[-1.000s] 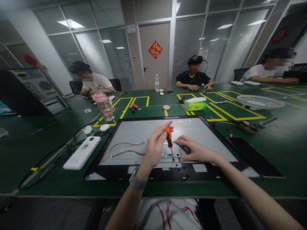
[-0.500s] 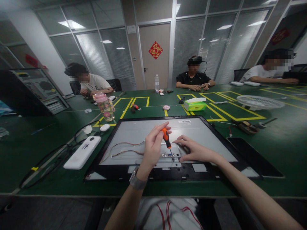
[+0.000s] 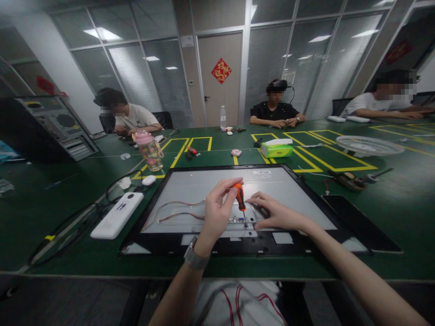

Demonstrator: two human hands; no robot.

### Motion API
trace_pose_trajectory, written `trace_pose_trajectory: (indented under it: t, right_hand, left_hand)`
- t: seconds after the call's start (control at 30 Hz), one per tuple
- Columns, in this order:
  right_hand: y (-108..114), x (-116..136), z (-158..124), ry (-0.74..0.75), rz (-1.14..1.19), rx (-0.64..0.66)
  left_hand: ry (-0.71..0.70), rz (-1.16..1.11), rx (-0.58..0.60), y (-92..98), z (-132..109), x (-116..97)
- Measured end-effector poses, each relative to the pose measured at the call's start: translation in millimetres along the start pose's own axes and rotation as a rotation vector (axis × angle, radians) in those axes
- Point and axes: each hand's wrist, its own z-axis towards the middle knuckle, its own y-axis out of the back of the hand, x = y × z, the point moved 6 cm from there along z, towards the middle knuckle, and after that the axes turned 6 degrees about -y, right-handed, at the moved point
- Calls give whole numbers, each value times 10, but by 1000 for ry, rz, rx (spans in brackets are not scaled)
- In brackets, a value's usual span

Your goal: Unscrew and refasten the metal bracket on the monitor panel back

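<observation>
My left hand [image 3: 217,209] is closed around the orange and black handle of a screwdriver [image 3: 240,197]. Nearly upright, the screwdriver leans a little, its tip down at a small circuit board [image 3: 237,220] low in the middle of a large display panel [image 3: 190,182]. To the right of the tip, my right hand [image 3: 277,213] lies on the panel, thumb and fingers apart around the metal part by the board. Thin wires [image 3: 180,216] run left from the board across the panel's pale back. Whether the tip sits in a screw is too small to tell.
Left of the panel lie a white power bank [image 3: 117,215] and black cables [image 3: 70,231]. A pink-lidded bottle [image 3: 149,151] stands behind them. A black phone-like slab [image 3: 362,222] lies to the right. Beyond are a tissue pack [image 3: 277,148] and several people seated across the table.
The screwdriver handle has tipped slightly rightward and sits a bit lower, closer to upright. My left fingers have shifted with it. My right hand stays in place.
</observation>
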Motion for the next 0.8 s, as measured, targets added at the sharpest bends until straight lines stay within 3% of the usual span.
trace_pose_trajectory:
  t: [0.13,0.33,0.53,0.67,0.8]
  right_hand:
    - [2,13,0,12,-1,-2]
    - [-1,21,4,6,-6,-3]
    - [-2,22,5,5,-11,-2]
    - [-3,7,0,18,-5,-4]
    - [1,7,1,6,0,-9]
  left_hand:
    - [-24,65,-26,29,-8,-8]
    - [91,-89,24,-19,-50,57]
    - [-3,86,-18,19,-41,9]
    - [2,29,26,0,-49,2]
    - [-27,74,-19,24,-49,7]
